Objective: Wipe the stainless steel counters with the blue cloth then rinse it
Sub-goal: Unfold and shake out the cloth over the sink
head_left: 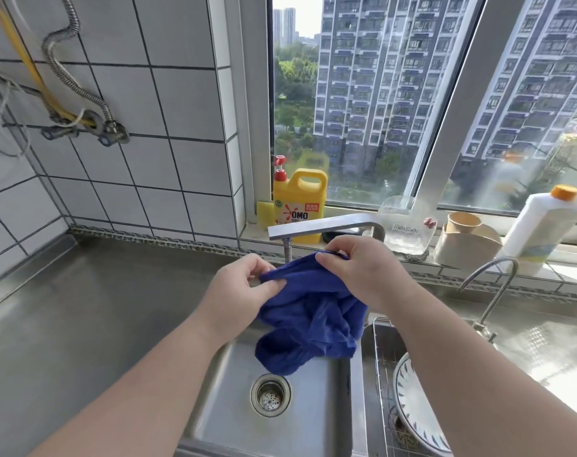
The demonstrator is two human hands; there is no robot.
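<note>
The blue cloth [310,321] hangs bunched in the air over the left sink basin [280,423], just below the flat steel faucet spout [316,225]. My left hand [244,285] pinches its upper left edge. My right hand [356,268] grips the upper right edge from above. No water stream is visible from the spout. The stainless steel counter [92,311] stretches to the left of the sink. The drain strainer [270,394] lies under the cloth.
A yellow detergent jug [300,206] and sponge [264,213] stand on the window sill behind the faucet. A glass jar [404,225], beige holder [465,242] and white bottle [544,225] sit to the right. A second thin faucet [494,285] and a rack with a patterned bowl [415,410] occupy the right basin.
</note>
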